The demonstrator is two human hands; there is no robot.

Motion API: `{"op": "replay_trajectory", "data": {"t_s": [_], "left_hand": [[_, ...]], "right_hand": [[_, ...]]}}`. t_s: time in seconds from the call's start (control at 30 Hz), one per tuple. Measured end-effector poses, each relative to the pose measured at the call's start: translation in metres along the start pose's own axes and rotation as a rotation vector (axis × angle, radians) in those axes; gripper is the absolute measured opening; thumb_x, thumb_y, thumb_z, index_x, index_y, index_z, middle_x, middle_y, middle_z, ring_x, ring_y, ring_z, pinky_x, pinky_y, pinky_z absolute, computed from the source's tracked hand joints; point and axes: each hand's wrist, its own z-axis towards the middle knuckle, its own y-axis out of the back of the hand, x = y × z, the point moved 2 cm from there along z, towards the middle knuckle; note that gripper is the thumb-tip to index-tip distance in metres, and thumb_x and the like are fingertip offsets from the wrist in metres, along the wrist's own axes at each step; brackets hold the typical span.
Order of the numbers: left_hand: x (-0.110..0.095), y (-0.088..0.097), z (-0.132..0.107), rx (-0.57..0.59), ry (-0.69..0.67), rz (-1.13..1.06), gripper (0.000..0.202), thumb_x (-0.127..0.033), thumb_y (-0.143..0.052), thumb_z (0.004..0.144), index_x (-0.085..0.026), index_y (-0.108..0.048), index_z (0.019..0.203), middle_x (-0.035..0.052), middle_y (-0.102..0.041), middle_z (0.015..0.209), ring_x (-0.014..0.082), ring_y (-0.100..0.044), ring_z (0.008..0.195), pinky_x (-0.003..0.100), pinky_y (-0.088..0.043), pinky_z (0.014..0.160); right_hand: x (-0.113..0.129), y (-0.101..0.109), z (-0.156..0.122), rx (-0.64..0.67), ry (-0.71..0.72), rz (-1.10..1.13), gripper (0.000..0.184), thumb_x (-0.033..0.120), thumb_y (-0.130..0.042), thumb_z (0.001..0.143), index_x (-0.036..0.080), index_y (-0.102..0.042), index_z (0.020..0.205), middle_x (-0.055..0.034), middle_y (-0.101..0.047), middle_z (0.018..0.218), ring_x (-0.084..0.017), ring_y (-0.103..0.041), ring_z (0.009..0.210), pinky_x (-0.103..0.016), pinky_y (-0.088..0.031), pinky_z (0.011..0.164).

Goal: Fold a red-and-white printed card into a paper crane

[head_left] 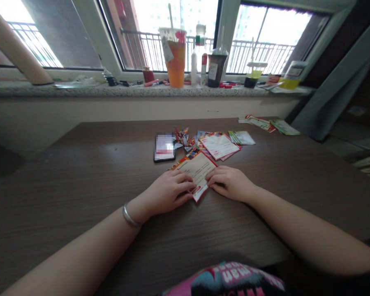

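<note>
The table was of dark brown wood with a fine grain. On it lay a phone, some small folded paper figures just beside it, a loose pile of leaflets, a single leaflet nearer the front edge, and scattered cards at the far right

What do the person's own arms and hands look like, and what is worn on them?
The left hand and the right hand are bare, without gloves. No sleeves show on either arm. A thin silver bangle circles the left wrist; nothing visible is worn on the right wrist.
</note>
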Motion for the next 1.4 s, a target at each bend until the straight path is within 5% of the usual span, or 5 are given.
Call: {"op": "replay_trajectory", "data": {"t_s": [0.37,0.6,0.87,1.4], "left_hand": [[-0.007,0.001,0.002,0.021,0.049,0.058,0.038,-0.050,-0.050,0.089,-0.024,-0.061,0.114,0.0080,-0.061,0.108,0.0258,-0.055,0.099,0.043,-0.044,0.087],[-0.014,-0.004,0.004,-0.065,0.051,0.072,0.027,-0.039,-0.048,0.092,-0.021,-0.060,0.107,0.0062,-0.063,0.101,0.0226,-0.057,0.094,0.039,-0.046,0.085],[-0.016,-0.010,-0.003,-0.144,0.146,-0.023,0.023,-0.032,-0.043,0.094,-0.018,-0.059,0.084,0.0034,-0.063,0.081,0.0160,-0.057,0.073,0.028,-0.043,0.064],[0.016,-0.018,-0.001,-0.124,0.194,-0.204,0.024,-0.028,-0.052,0.090,-0.018,-0.063,0.071,0.0018,-0.062,0.076,0.0153,-0.055,0.078,0.032,-0.042,0.083]], "right_hand": [[-0.002,-0.005,0.004,-0.024,-0.111,0.157,0.011,0.016,-0.057,0.085,0.021,-0.066,0.081,-0.0020,-0.073,0.102,-0.018,-0.063,0.093,-0.033,-0.050,0.085],[0.002,-0.007,0.009,-0.024,-0.133,0.198,0.011,0.017,-0.057,0.086,0.021,-0.066,0.082,-0.0029,-0.073,0.101,-0.018,-0.063,0.093,-0.033,-0.051,0.084],[0.010,-0.015,0.007,0.041,-0.082,0.221,0.011,0.019,-0.059,0.085,0.022,-0.069,0.089,-0.0042,-0.072,0.097,-0.018,-0.062,0.092,-0.032,-0.051,0.083],[0.005,-0.019,0.005,0.024,-0.053,0.286,0.015,0.014,-0.059,0.084,0.021,-0.068,0.093,-0.0042,-0.071,0.098,-0.018,-0.062,0.094,-0.032,-0.048,0.087]]}}
